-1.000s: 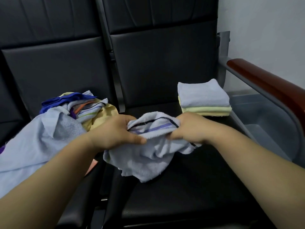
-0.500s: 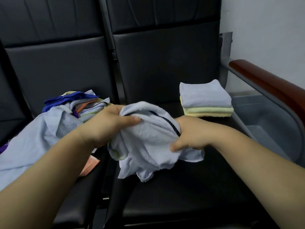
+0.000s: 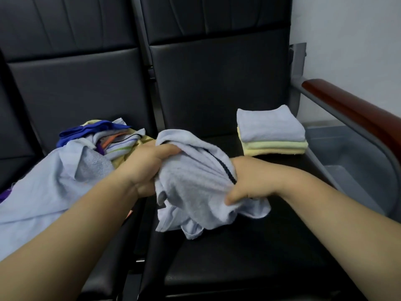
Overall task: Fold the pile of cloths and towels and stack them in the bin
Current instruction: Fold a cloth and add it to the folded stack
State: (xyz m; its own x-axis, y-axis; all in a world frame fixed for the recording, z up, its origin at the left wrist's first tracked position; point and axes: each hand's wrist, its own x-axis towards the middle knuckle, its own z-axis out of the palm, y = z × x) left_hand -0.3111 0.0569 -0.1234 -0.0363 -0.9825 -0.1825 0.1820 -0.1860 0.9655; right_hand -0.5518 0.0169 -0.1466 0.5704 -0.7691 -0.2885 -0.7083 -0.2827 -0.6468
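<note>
A crumpled pale blue towel (image 3: 193, 185) with a dark stripe hangs bunched between both hands above the black seat. My left hand (image 3: 147, 168) grips its upper left edge, fingers curled over the cloth. My right hand (image 3: 249, 181) grips its right side beside the dark stripe. A loose pile of cloths (image 3: 76, 161), pale blue, dark blue, yellow and striped, lies on the left seat. A folded stack (image 3: 271, 131), one pale blue towel on two yellow ones, sits at the back right of the seat. The grey bin (image 3: 351, 157) stands to the right under the armrest.
Black padded seats (image 3: 238, 257) and their backrests fill the view. A wooden armrest (image 3: 351, 109) on a grey metal frame runs above the bin on the right. A white wall lies behind it.
The towel has been turned over in my hands: its striped edge, on top before, now runs down beside my right hand, and plain blue cloth faces up. My left hand has risen slightly.
</note>
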